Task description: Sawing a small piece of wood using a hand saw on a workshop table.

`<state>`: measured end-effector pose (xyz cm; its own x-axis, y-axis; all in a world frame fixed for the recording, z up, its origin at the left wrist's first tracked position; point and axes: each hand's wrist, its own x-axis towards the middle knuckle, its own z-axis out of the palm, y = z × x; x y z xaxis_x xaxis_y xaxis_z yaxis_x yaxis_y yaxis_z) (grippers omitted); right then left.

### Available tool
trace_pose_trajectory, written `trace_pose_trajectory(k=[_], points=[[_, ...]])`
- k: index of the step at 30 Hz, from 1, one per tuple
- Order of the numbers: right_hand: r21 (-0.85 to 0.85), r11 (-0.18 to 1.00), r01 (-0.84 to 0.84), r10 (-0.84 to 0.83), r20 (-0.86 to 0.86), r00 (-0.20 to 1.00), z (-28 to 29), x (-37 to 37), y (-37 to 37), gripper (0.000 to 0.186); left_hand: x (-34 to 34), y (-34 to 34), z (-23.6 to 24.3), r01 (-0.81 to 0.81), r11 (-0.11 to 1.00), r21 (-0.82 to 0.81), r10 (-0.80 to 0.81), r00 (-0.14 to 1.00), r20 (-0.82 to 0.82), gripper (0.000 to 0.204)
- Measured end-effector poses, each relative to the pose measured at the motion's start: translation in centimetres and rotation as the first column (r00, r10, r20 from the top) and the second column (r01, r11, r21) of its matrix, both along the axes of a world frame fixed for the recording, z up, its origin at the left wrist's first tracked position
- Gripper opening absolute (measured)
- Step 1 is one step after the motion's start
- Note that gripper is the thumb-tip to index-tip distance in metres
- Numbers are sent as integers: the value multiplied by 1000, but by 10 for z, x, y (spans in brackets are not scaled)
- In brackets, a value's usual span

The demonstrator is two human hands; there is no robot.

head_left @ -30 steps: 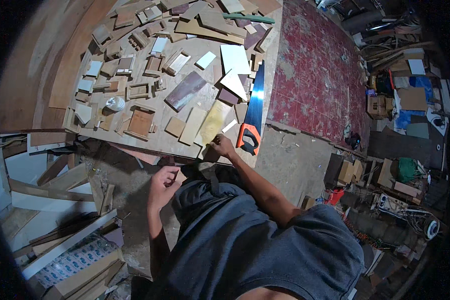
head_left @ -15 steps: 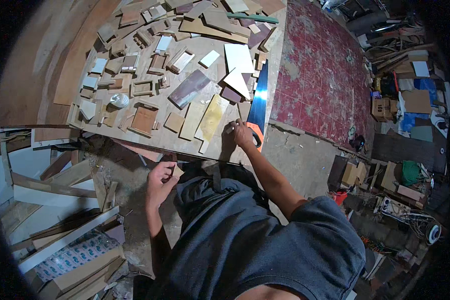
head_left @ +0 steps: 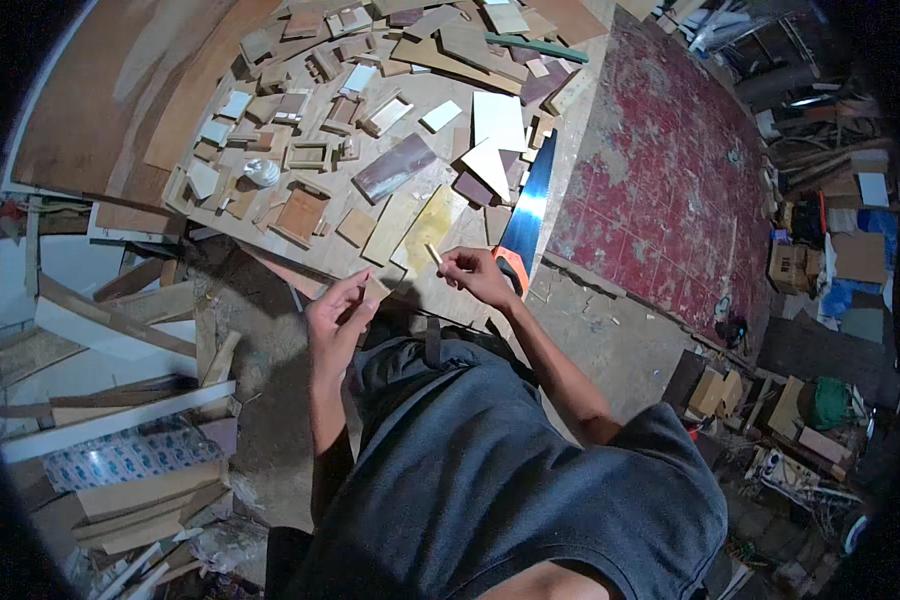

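My left hand (head_left: 338,318) grips a small, thin wooden piece (head_left: 375,288) near the front edge of the worktable. My right hand (head_left: 475,275) pinches a short pale wooden stick (head_left: 432,253). Beneath and beyond it lie a yellow-stained board (head_left: 435,225) and a plain pale strip (head_left: 385,230). A handsaw (head_left: 530,205) with an orange handle rests along the right edge, its handle partly behind my right hand. An orange-brown wooden box (head_left: 300,215), a small square block (head_left: 357,227) and a white round object (head_left: 262,172) sit to the left.
Many small wooden assemblies and offcuts cover the worktable (head_left: 240,235). Large sheets (head_left: 90,110) stand at upper left. Piles of boards (head_left: 120,340) fill the left floor. A worn red floor panel (head_left: 650,180) lies to the right, with stacked clutter (head_left: 810,260) beyond it.
My left hand has risen up and right toward the table. My right hand has lifted from beside the saw handle, and a pale stick now shows in it. The whole view has shifted.
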<state>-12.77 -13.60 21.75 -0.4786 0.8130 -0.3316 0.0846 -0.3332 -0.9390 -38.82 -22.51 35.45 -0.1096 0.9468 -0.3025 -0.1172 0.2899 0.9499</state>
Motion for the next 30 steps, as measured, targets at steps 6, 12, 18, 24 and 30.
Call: trace_pose_trajectory(k=[6,12,18,24,30], points=[[-8,994,-108,101,-285,953,145,25,-23,21,44,17,51,0,992,124,0,1000,-6,37],[82,989,-122,140,-274,951,179,47,-33,20,65,17,82,53,985,167,-60,998,35,41],[143,979,-145,178,-257,950,200,56,-38,18,87,11,91,27,972,235,-39,998,45,37],[223,972,-68,113,-195,974,208,59,-42,18,96,6,101,25,965,261,-40,998,53,38],[293,956,-8,20,-39,999,214,60,-44,20,90,4,99,-30,956,291,38,999,-20,36]])
